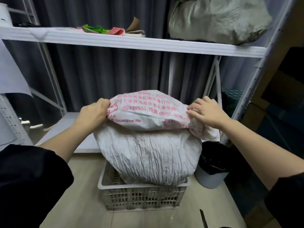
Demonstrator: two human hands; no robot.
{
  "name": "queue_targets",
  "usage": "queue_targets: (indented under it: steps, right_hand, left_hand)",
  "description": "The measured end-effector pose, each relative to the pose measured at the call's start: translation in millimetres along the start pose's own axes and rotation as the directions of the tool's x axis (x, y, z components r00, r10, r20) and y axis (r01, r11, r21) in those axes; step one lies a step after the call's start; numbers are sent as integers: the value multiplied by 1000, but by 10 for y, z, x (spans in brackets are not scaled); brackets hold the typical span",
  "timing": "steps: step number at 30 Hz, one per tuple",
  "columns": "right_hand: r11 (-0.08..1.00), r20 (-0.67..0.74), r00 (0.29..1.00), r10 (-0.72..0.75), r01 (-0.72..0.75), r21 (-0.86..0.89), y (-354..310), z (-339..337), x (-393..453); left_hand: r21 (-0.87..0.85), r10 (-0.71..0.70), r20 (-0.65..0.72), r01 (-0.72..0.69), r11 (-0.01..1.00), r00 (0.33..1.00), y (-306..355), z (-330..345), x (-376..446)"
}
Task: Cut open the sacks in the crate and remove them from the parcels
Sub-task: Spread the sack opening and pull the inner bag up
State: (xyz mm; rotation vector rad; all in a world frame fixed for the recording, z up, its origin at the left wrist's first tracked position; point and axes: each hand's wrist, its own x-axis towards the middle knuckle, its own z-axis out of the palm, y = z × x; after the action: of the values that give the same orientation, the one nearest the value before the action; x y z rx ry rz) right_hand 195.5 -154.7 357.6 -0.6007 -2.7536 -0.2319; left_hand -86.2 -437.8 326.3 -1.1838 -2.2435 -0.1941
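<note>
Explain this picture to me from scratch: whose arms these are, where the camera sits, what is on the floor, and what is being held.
There is no machine here. A person wears a camera on the head, so you look down along their own two arms. The left hand and the right hand each grip one side of a white sack with red print, bunched over a larger crumpled white bundle. That bundle sits in a pale plastic crate on the wooden floor. Beside the crate stands a grey bin with a black liner. A dark blade-like tool lies at the bottom edge. Behind is a white metal shelf holding another sack.

Sack (148,111) reads "80936555", "0532-809", "17" in red.
</note>
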Motion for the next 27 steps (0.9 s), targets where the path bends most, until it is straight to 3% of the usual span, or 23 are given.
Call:
queue_targets:
  steps: [2, 5, 7, 8, 11, 13, 15, 17, 19, 21, 22, 24, 27]
  right_hand:
    - [1000, 28, 1000, -5, 5, -11, -51, 9, 40]
    - [996, 260, 964, 52, -69, 57, -167, 134, 81]
    - [992, 371, 926, 70, -105, 76, -271, 271, 74]
    - [987, 406, 910, 78, -128, 98, -306, 348, 70]
    - [977, 430, 897, 106, -174, 121, -419, 561, 40]
    - [988, 352, 930, 102, -136, 74, -479, 671, 26]
    - [1000, 183, 983, 31, -30, -9, -516, 725, 6]
    - [992, 16, 996, -85, 87, -96, -513, 774, -67]
    - [961, -88, 971, -223, 204, -187, -455, 843, -156]
    - [918, -148, 925, -350, 306, -253, -400, 900, -254]
    - [904, -113, 919, -378, 340, -261, -377, 908, -302]
    - [921, 88, 943, -321, 332, -202, -339, 865, -358]
    - [989, 428, 901, -69, 117, -87, -326, 753, -359]
  left_hand:
    - [67, 207, -26, -205, 976, 978, -29, 58, -72]
    - [93, 519, 94, -526, 845, 850, -131, 232, -198]
    - [103, 638, 161, -655, 748, 753, -224, 376, -289]
    - [54, 653, 148, -666, 744, 743, -231, 381, -316]
    - [-137, 491, -49, -493, 859, 870, -27, 232, -224]
    - [-191, 348, -17, -345, 919, 937, 211, 191, -65]
    - [-233, 338, 175, -295, 927, 925, 443, 209, 60]
    - [-312, 325, 370, -213, 926, 870, 613, 267, 130]
    - [-349, 297, 482, -130, 928, 824, 730, 381, 127]
    - [-311, 288, 523, -135, 941, 803, 856, 502, 19]
    - [-285, 287, 535, -150, 947, 794, 911, 575, -49]
    - [-214, 277, 525, -190, 958, 805, 971, 710, -167]
    - [-64, 238, 424, -233, 970, 874, 990, 749, -234]
